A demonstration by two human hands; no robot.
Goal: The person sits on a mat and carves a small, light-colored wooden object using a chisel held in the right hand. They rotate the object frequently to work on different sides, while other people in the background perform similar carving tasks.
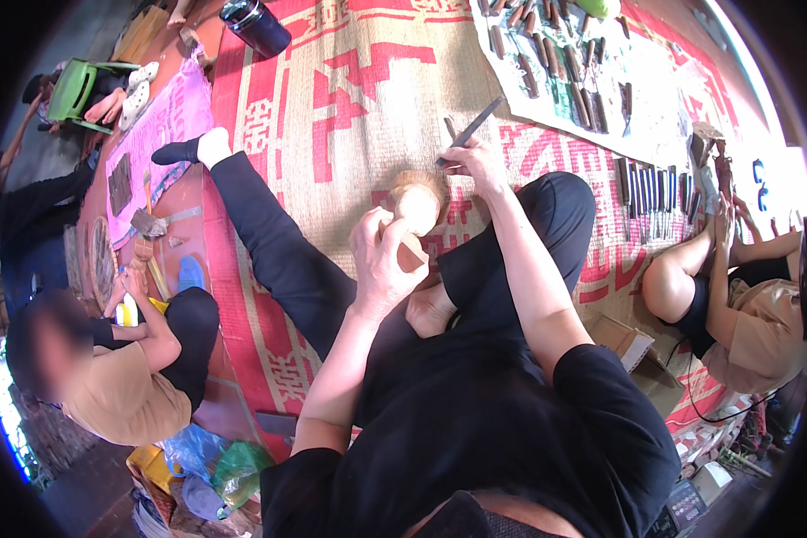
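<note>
My left hand (381,269) is closed around a pale wooden piece (417,207) with a rounded end, held above the woven mat (368,117) between my legs. Under its far end sits a brownish, round wooden block (435,183), partly hidden; whether the two touch, I cannot tell. To the right and a little farther off, my right hand (481,167) grips a dark, flat, straight tool (478,123), pointing up and right. Whether it is a file or a blade is unclear. The tool is apart from the wooden piece.
Several dark-handled hand tools (551,58) lie on a pale sheet (641,125) at the far right. Another row of tools (650,190) is nearer. People sit at both sides, the left one with a mallet-like tool (143,251). A dark tumbler (258,27) stands far left; a cardboard box (632,345) sits near right.
</note>
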